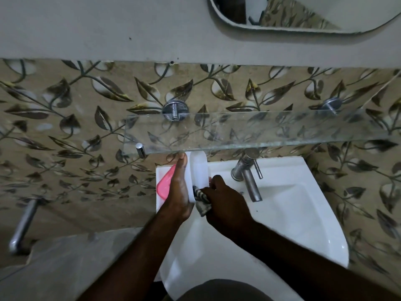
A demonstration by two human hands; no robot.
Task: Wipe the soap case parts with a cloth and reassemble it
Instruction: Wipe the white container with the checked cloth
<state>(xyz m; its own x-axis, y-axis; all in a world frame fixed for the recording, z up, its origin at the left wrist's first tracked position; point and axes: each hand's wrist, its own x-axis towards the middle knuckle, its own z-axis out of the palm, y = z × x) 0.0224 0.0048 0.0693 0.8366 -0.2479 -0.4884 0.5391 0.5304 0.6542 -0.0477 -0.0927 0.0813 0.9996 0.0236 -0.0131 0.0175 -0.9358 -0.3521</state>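
My left hand grips a white soap case part, held upright over the sink's left rim, just under the glass shelf. My right hand is closed on a dark checked cloth, pressed against the lower end of the white part. A pink soap case part lies on the sink's left ledge, partly hidden behind my left hand.
The white sink fills the lower middle, with a steel tap at its back. A glass shelf juts out just above my hands. A metal bar sticks out at the left. A mirror hangs on the wall above.
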